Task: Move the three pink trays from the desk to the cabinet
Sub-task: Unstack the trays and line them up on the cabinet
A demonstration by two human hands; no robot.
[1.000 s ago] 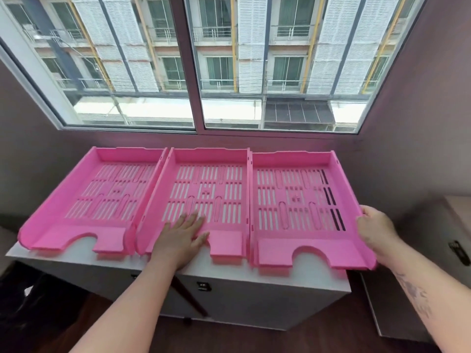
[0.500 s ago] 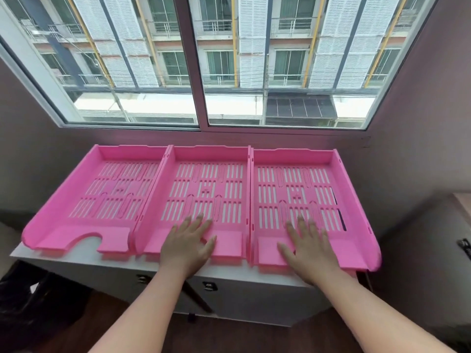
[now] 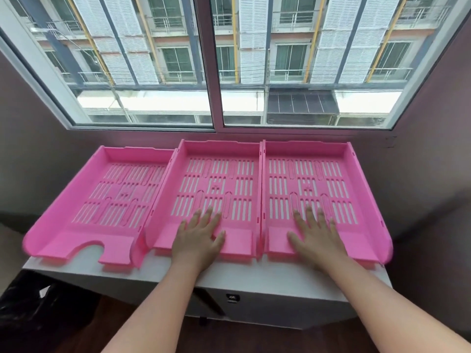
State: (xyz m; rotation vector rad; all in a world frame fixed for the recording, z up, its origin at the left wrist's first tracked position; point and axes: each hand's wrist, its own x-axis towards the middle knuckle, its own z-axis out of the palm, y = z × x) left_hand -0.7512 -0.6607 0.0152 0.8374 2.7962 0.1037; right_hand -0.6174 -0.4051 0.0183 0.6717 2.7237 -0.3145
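Observation:
Three pink slotted trays lie side by side on a white cabinet (image 3: 254, 278) under the window. The left tray (image 3: 102, 200) sits slightly askew, its right edge tucked under the middle tray (image 3: 224, 174). The right tray (image 3: 318, 171) touches the middle one. My left hand (image 3: 197, 238) rests flat, fingers spread, on the front part of the middle tray. Flat on the front of the right tray lies my right hand (image 3: 314, 235), fingers apart too. Neither hand grips anything.
A large window (image 3: 214, 59) and its sill run just behind the trays. Purple walls close in on both sides. A dark bag (image 3: 28, 309) sits on the floor at the lower left. The cabinet front shows a small dark lock (image 3: 233, 298).
My right hand left the right tray's outer edge and now lies flat inside that tray. The middle and right trays have slid further back towards the window. My left hand stays on the middle tray.

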